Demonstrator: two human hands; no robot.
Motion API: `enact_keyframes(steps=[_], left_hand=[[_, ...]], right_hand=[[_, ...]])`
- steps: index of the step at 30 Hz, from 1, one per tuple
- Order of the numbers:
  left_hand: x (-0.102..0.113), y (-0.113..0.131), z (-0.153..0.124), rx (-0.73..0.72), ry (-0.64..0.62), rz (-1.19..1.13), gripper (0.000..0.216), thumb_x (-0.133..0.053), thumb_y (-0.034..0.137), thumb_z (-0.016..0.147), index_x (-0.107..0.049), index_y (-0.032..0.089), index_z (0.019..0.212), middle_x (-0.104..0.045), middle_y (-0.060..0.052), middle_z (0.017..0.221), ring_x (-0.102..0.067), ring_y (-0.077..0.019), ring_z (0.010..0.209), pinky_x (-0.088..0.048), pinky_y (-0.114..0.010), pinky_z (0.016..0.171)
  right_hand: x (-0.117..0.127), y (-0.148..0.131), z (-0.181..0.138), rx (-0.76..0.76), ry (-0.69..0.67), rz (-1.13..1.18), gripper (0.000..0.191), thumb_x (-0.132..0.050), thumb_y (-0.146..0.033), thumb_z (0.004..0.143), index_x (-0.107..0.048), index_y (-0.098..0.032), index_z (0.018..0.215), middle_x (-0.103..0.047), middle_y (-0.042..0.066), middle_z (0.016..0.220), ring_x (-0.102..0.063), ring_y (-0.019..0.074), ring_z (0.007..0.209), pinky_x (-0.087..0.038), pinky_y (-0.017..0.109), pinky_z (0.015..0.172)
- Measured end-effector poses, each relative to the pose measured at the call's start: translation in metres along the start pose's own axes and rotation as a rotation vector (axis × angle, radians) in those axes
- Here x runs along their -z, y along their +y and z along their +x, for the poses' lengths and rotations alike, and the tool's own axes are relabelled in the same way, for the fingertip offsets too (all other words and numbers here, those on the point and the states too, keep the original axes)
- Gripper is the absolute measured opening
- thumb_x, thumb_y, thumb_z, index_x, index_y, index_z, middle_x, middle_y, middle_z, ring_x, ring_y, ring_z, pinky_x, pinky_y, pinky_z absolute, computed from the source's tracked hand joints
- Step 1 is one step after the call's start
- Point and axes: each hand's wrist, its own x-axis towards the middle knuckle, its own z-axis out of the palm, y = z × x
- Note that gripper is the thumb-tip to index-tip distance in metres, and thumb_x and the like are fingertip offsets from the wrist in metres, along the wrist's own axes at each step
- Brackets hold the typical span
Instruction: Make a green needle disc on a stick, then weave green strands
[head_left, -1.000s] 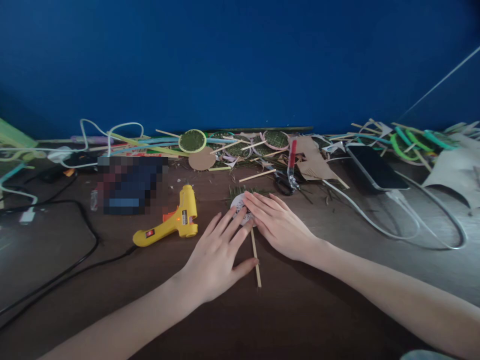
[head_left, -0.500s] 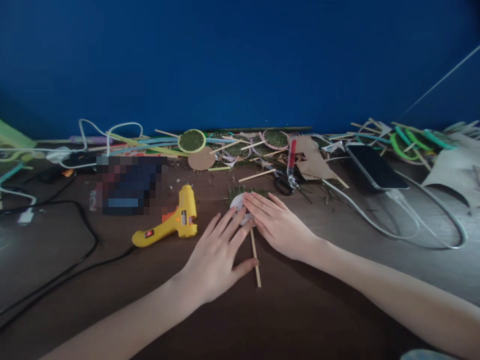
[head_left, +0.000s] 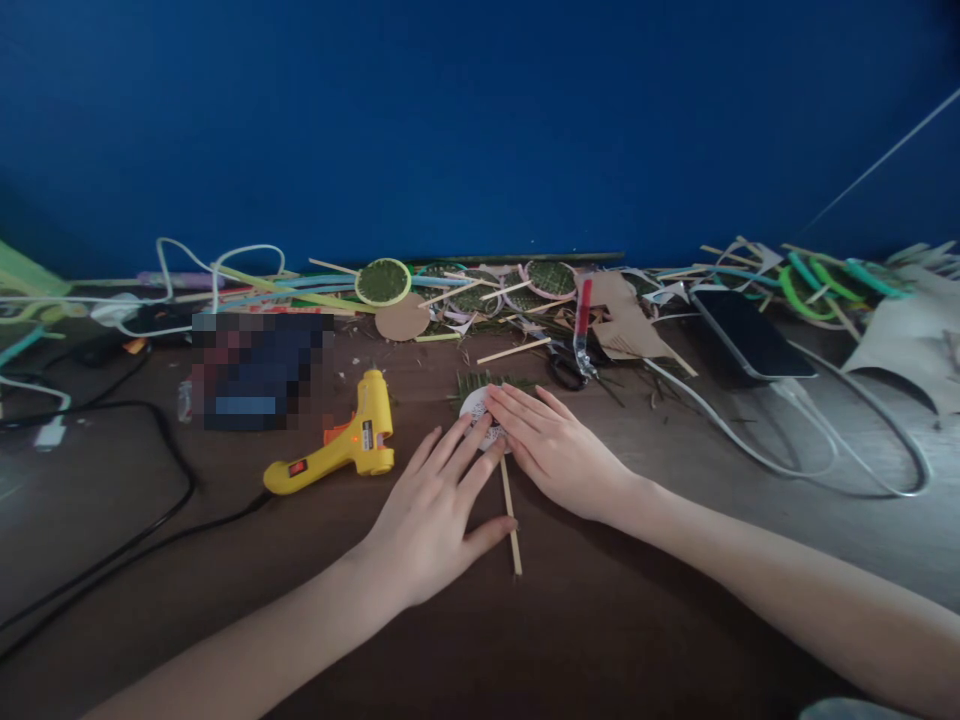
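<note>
A white printed paper disc (head_left: 474, 403) lies on the table, partly covered by my fingers. Green leaf pieces (head_left: 472, 382) stick out beyond its far edge. From its near side a thin wooden stick (head_left: 511, 520) runs toward me. My left hand (head_left: 439, 510) lies with fingers spread, their tips on the disc's left and near part and the thumb across the stick. Flat from the right, my right hand (head_left: 555, 445) rests its stretched fingertips on the disc's right part. Both hands are open and press from above.
Left of my hands lies a yellow glue gun (head_left: 367, 430) with a black cord. Behind are scissors (head_left: 566, 368), a red-handled cutter (head_left: 583, 315), loose sticks (head_left: 514, 350), round leaf fans (head_left: 384, 282) and cardboard scraps (head_left: 630, 320). A phone (head_left: 754, 335) with a white cable lies right; a blue wall stands behind.
</note>
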Motion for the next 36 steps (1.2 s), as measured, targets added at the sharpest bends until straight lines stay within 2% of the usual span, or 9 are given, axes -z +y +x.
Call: enact_keyframes(steps=[8,14,18,24,30,36], left_hand=[[-0.0017,-0.0003,0.0003,0.001,0.019,0.017,0.060,-0.046,0.054,0.084,-0.042,0.017,0.131,-0.036,-0.013,0.143,-0.032,-0.0291,0.132,-0.033,-0.049,0.103],[-0.0001,0.0009,0.0022,-0.003,0.008,0.032,0.061,-0.049,0.052,0.083,-0.043,0.015,0.131,-0.038,-0.014,0.142,-0.032,-0.0292,0.132,-0.029,-0.050,0.106],[0.0010,0.0017,0.0018,-0.008,0.004,0.018,0.053,-0.044,0.047,0.086,-0.047,0.015,0.128,-0.039,-0.014,0.141,-0.032,-0.0281,0.132,-0.026,-0.050,0.108],[0.0008,0.0020,0.0003,-0.012,-0.012,0.017,0.053,-0.045,0.041,0.087,-0.039,0.015,0.133,-0.033,-0.014,0.144,-0.027,-0.0276,0.135,-0.027,-0.050,0.107],[-0.0007,0.0003,0.0002,-0.010,-0.017,0.017,0.056,-0.042,0.042,0.088,-0.033,0.014,0.136,-0.029,-0.014,0.146,-0.022,-0.0266,0.137,-0.025,-0.051,0.108],[0.0004,0.0009,0.0016,-0.004,-0.010,0.015,0.051,-0.043,0.041,0.088,-0.039,0.015,0.132,-0.033,-0.014,0.144,-0.027,-0.0260,0.135,-0.026,-0.050,0.108]], right_hand=[[0.0021,-0.0010,0.0008,0.007,-0.035,-0.050,0.048,-0.022,-0.019,0.093,-0.038,-0.008,0.136,-0.034,0.006,0.144,-0.030,0.0195,0.134,-0.030,0.044,0.109],[0.0019,-0.0005,0.0006,0.009,0.001,-0.010,0.046,-0.026,-0.019,0.092,-0.040,-0.011,0.135,-0.038,0.007,0.143,-0.032,0.0186,0.133,-0.031,0.044,0.108],[0.0010,-0.0004,-0.0007,0.002,0.006,0.013,0.046,-0.027,-0.019,0.091,-0.040,-0.013,0.136,-0.038,0.007,0.142,-0.032,0.0184,0.133,-0.031,0.045,0.108],[-0.0021,-0.0004,-0.0015,-0.006,0.015,-0.008,0.047,-0.028,-0.019,0.092,-0.037,-0.015,0.138,-0.036,0.006,0.144,-0.030,0.0181,0.134,-0.029,0.044,0.109],[-0.0042,-0.0005,-0.0002,-0.064,0.006,-0.013,0.046,-0.023,-0.022,0.094,-0.034,-0.017,0.138,-0.032,0.004,0.145,-0.028,0.0159,0.135,-0.027,0.044,0.110],[-0.0020,-0.0003,0.0003,-0.063,0.027,0.053,0.046,-0.027,-0.020,0.092,-0.039,-0.017,0.136,-0.038,0.004,0.143,-0.031,0.0165,0.133,-0.029,0.045,0.109]])
